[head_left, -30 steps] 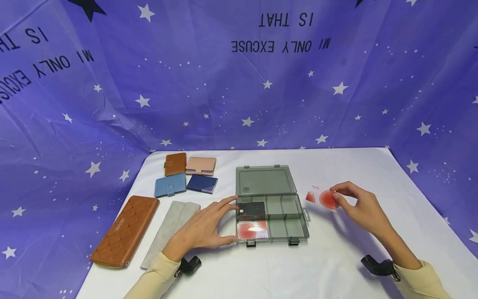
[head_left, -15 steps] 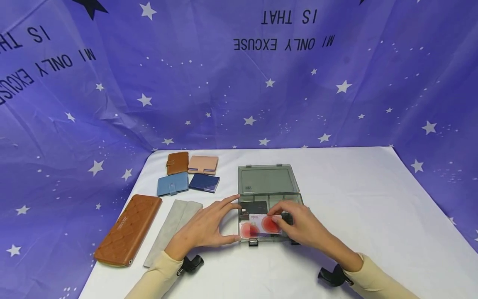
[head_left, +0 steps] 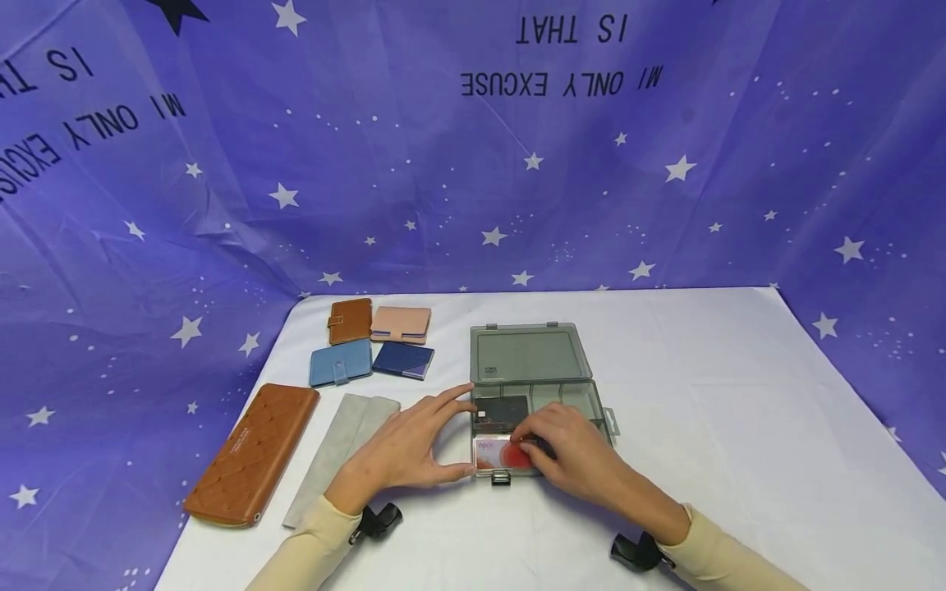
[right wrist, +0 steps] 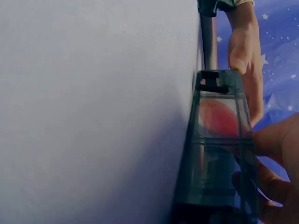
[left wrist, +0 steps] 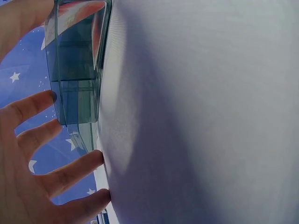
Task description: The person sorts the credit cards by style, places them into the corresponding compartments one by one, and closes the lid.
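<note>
My left hand [head_left: 402, 443] spreads its straight fingers along the left side of a clear grey compartment box [head_left: 591, 400], fingertips and thumb tip right at its edge. The box's lid [head_left: 530, 353] lies folded back. My right hand [head_left: 572, 447] reaches over the box's front row and pinches a translucent card with a red circle [head_left: 491, 453] by its right part. This card lies over the front left compartment, where a similar card was seen. Behind it a black card [head_left: 502, 414] rests in the back row. The right wrist view shows a red-patterned card [right wrist: 217, 116] through the box wall.
To the left lie a brown quilted wallet [head_left: 254, 455] and a long grey wallet [head_left: 336, 451]. Farther back are small card holders: brown [head_left: 351, 320], pink [head_left: 402, 322], light blue [head_left: 342, 363] and navy [head_left: 404, 359]. A side latch [head_left: 611, 421] sticks out from the box's right.
My right hand has carried the red-circled card from right of the box leftward, then lowered it over the front left compartment. The left hand stays at the box's left side.
</note>
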`<state>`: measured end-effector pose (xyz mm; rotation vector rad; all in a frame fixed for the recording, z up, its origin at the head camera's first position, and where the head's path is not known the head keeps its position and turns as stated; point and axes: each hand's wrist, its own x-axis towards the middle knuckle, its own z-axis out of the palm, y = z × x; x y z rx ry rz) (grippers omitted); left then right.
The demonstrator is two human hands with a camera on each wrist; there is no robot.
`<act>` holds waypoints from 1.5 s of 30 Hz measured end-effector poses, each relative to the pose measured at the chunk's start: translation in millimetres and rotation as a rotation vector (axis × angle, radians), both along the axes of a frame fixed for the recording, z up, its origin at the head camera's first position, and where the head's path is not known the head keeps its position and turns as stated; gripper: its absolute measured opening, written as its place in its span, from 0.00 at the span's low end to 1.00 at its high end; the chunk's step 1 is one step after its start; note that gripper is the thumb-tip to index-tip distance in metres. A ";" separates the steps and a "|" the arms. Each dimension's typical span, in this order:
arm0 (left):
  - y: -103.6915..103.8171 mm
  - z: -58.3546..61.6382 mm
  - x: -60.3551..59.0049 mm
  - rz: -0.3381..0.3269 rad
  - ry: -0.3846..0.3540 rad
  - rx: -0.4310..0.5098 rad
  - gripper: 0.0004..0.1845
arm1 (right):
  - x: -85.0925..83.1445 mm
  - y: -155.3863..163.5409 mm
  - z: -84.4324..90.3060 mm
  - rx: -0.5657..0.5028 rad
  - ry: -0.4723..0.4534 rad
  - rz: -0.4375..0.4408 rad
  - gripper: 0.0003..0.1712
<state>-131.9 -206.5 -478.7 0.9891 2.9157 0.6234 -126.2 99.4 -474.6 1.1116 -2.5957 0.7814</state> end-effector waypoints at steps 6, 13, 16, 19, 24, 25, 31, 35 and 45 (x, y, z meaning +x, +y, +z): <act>3.9 3.8 -2.9 -0.008 -0.013 -0.014 0.45 | -2.5 5.6 1.7 0.075 0.071 0.040 0.11; 5.7 19.8 -7.5 -0.035 -0.134 0.005 0.43 | -11.3 10.0 4.6 0.135 0.099 0.059 0.13; 8.8 31.2 -8.9 -0.008 -0.220 -0.011 0.40 | -15.9 19.0 11.8 0.098 -0.007 0.049 0.14; 15.5 41.9 -10.9 0.016 -0.255 0.003 0.38 | -24.5 32.3 20.6 -0.019 -0.177 -0.015 0.16; 27.5 53.4 -21.3 0.086 -0.238 0.181 0.36 | -52.7 53.1 23.3 -0.212 -0.386 -0.140 0.26; 29.6 54.1 -24.4 0.114 -0.243 0.226 0.36 | -58.7 56.4 21.8 -0.231 -0.414 -0.152 0.28; 36.9 39.6 -42.9 0.286 -0.383 0.430 0.37 | -82.2 72.9 4.8 -0.282 -0.571 -0.227 0.37; 39.3 23.1 -54.6 0.399 -0.500 0.546 0.38 | -89.6 77.2 -5.2 -0.307 -0.673 -0.255 0.41; 49.7 3.3 -66.3 0.427 -0.773 1.117 0.38 | -96.5 82.8 -11.8 -0.490 -0.766 -0.235 0.39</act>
